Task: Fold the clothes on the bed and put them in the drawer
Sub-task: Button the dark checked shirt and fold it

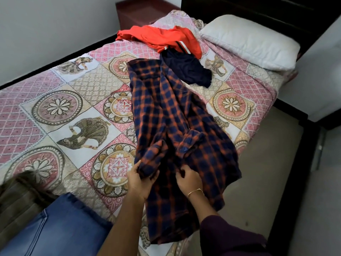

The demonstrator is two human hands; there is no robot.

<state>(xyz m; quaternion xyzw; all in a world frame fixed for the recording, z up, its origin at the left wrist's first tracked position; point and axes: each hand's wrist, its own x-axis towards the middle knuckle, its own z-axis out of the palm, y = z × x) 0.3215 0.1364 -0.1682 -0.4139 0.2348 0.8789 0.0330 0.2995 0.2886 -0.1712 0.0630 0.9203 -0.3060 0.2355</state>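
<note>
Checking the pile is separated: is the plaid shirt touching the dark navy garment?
Touching. In the head view the plaid shirt's upper edge overlaps the dark navy garment with no bedspread visible between them.

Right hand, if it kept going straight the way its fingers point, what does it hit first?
The right hand already pinches the plaid shirt, so it would probably just meet more of that shirt, spread up the bed.

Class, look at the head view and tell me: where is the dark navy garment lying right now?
The dark navy garment lies on the bedspread, partly under the orange garment, beside the plaid shirt, near the pillow.
</note>
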